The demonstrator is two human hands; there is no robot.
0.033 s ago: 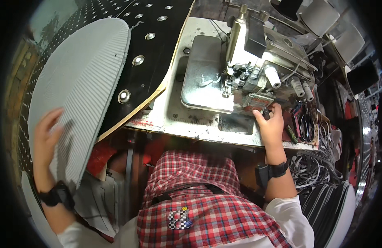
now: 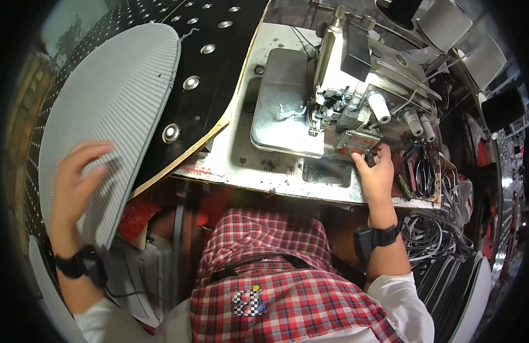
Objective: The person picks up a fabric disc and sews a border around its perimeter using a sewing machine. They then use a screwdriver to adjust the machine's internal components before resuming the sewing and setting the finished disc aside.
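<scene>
A rounded grey ribbed fabric panel (image 2: 113, 86) lies on the left, its straight edge finely stitched. Over its lower part is my left hand (image 2: 78, 186), blurred, with thumb and fingers apart and nothing seen between them. An overlock sewing machine (image 2: 339, 63) stands in the middle right, with a shiny flat cloth plate (image 2: 281, 97) on its left. At the machine's front right corner, my right hand (image 2: 377, 174) has thumb and forefinger around a small dark piece (image 2: 368, 156), too small to name. Its other fingers are hidden.
A black table (image 2: 210, 68) studded with metal balls adjoins the white machine table (image 2: 241, 166). Scissors (image 2: 426, 174) and other tools lie right of my right hand. Grey strips (image 2: 424, 234) hang in a tangle below. Thread cones (image 2: 444, 26) stand at the back right.
My left hand has shifted right and slightly up over the grey fabric panel. My right hand stays by the machine, and the panel shows almost no movement.
</scene>
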